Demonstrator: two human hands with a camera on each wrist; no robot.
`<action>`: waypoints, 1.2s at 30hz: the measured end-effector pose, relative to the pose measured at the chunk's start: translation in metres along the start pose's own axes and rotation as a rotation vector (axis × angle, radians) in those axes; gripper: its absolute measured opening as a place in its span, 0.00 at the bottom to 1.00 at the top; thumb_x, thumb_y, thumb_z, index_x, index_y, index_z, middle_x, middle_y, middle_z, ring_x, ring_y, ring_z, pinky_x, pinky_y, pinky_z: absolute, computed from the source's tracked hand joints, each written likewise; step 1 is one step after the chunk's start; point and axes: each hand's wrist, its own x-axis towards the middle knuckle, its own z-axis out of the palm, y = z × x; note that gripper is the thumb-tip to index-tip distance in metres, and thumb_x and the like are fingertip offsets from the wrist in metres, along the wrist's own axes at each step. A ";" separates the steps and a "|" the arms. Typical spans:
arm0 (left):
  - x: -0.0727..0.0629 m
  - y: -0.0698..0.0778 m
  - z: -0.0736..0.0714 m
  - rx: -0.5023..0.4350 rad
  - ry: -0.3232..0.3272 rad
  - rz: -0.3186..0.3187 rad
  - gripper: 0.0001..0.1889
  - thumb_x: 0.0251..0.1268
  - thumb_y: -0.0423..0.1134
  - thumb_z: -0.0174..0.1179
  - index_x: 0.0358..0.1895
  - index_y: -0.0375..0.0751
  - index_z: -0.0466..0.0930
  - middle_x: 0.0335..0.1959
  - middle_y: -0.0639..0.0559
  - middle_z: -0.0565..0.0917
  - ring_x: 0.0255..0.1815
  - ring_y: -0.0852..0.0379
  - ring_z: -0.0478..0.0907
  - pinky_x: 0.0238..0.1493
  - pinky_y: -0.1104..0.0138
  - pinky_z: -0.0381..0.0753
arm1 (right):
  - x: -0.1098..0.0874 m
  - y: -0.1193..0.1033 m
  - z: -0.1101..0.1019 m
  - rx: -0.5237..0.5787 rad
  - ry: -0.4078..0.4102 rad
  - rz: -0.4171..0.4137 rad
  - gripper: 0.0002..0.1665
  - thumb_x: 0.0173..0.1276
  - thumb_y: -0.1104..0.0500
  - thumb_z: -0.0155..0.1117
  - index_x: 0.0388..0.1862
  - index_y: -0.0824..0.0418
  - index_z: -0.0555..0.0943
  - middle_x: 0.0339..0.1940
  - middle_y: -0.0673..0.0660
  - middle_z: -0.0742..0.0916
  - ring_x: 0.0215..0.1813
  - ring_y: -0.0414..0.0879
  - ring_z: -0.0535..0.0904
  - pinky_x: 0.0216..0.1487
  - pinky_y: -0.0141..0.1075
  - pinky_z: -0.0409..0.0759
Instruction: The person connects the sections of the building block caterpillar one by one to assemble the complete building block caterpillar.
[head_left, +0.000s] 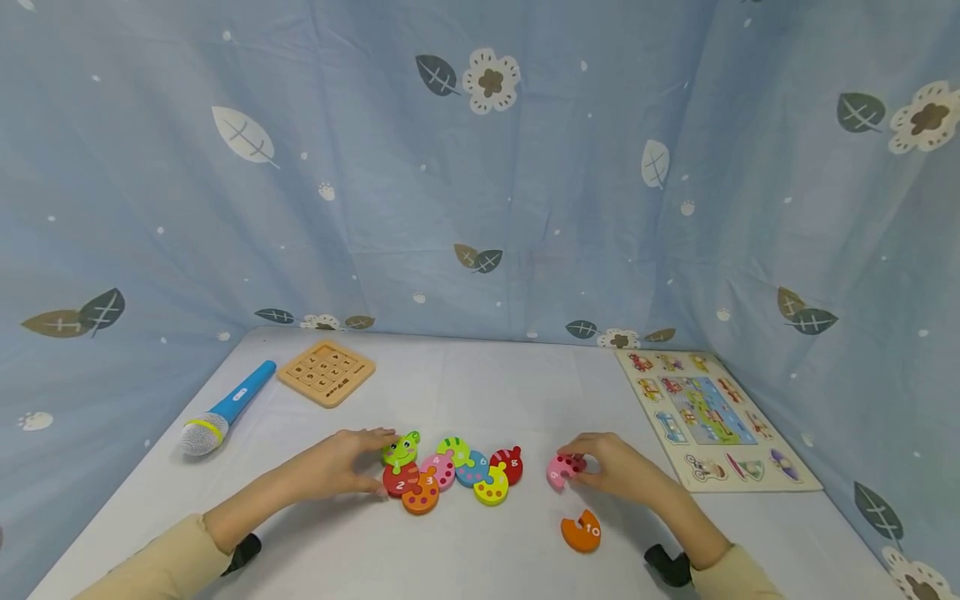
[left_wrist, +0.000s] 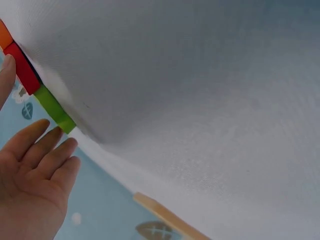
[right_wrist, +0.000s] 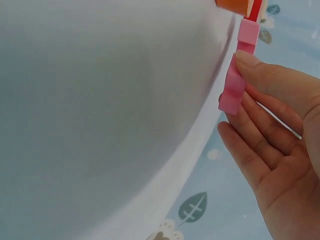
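On the white table lies a curved caterpillar number puzzle (head_left: 438, 471) of joined coloured pieces, led by a green smiling head (head_left: 401, 451). My left hand (head_left: 352, 462) rests at its left end, the fingers relaxed by the green head and the thumb against the red "2" piece (left_wrist: 22, 69). In the left wrist view the fingertips (left_wrist: 61, 131) are right at the green edge. To the right, my right hand (head_left: 615, 468) pinches a pink dotted puzzle piece (right_wrist: 234, 85) between thumb and fingers. Nearer me is a loose orange "10" piece (head_left: 582, 533).
A blue toy microphone (head_left: 228, 408) and a wooden number slide puzzle (head_left: 326, 372) lie at the back left. At the back right is a picture puzzle board (head_left: 716, 421). Behind the table hangs a blue patterned curtain (head_left: 480, 183).
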 end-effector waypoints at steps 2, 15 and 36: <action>0.000 0.000 0.000 -0.001 -0.001 -0.003 0.42 0.48 0.59 0.70 0.65 0.39 0.73 0.66 0.43 0.72 0.68 0.42 0.66 0.66 0.50 0.67 | 0.003 -0.001 0.002 -0.009 0.001 0.007 0.19 0.59 0.61 0.73 0.50 0.58 0.84 0.44 0.47 0.86 0.45 0.42 0.80 0.50 0.38 0.83; 0.001 -0.003 -0.003 0.005 0.004 -0.004 0.42 0.48 0.58 0.70 0.65 0.39 0.73 0.67 0.42 0.71 0.68 0.42 0.66 0.66 0.49 0.67 | 0.022 -0.015 0.006 0.004 0.073 -0.006 0.20 0.59 0.63 0.72 0.51 0.61 0.83 0.40 0.47 0.85 0.40 0.40 0.78 0.45 0.35 0.84; 0.000 -0.002 -0.001 -0.023 0.005 -0.031 0.41 0.48 0.56 0.72 0.65 0.38 0.73 0.67 0.43 0.72 0.69 0.42 0.65 0.67 0.49 0.66 | 0.050 -0.034 0.017 0.027 0.223 0.096 0.20 0.56 0.65 0.74 0.49 0.64 0.84 0.40 0.54 0.86 0.40 0.45 0.78 0.44 0.38 0.84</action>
